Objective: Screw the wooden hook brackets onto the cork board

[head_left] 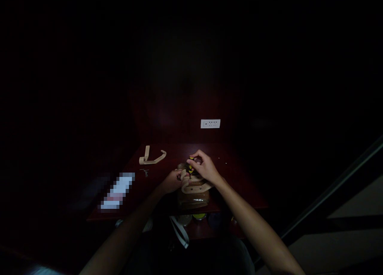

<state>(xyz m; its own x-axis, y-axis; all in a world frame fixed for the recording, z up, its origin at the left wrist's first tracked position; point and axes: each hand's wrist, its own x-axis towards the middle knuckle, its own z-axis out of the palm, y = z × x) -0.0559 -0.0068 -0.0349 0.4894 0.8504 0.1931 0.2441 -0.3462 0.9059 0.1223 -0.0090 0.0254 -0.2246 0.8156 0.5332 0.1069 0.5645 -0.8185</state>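
Note:
My right hand (203,166) is closed around a small yellow and black screwdriver (191,164), which points down at a pale curved wooden piece (196,189). My left hand (173,181) is closed on the left end of that wooden piece, its fingertips partly hidden. Beneath the wood lies a clear, shiny plastic-like object (193,200) near the table's front edge. Another bent wooden piece (152,162) rests at the back left of the table, with several thin screws (146,172) just in front of it.
The dark red table (230,183) holds a blurred-out bright rectangle (118,190) at the left and two tiny white bits at the right. A white socket panel (210,124) is on the wall behind. Below the edge are a pale strap (180,232) and round containers.

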